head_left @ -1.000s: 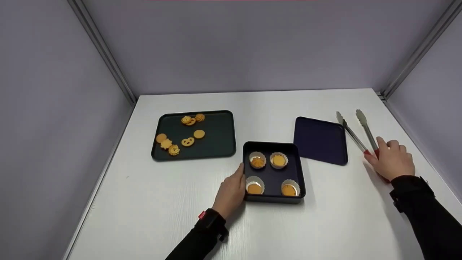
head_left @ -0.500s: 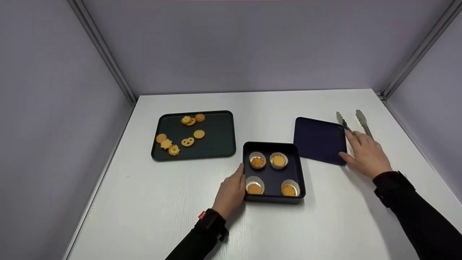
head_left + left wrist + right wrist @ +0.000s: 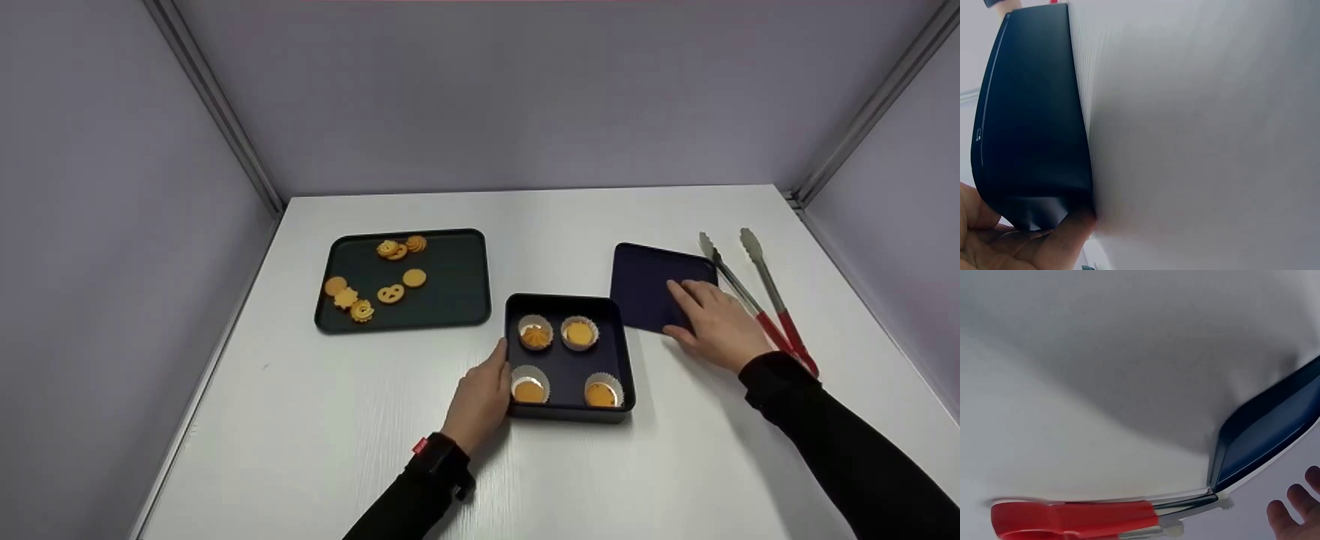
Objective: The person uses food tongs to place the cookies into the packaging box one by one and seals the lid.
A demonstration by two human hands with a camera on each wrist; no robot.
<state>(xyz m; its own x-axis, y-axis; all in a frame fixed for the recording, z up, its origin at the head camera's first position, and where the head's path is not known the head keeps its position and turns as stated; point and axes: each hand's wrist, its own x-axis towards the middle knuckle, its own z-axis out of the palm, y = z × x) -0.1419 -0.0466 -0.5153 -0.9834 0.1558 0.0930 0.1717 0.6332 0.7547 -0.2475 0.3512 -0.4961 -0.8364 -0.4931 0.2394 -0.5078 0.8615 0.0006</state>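
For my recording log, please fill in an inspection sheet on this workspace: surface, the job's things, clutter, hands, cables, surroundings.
Surface: white table.
Job's things: dark box holding four paper cups, a cookie in each; blue lid to its right.
Clutter: nothing seen beyond a green tray with loose cookies, and spread red-handled tongs beside the lid.
Left hand: fingers against the box's left wall.
Right hand: over the lid, fingers apart; contact unclear.
Cables: nothing seen.
Surroundings: plain greyish walls on three sides.
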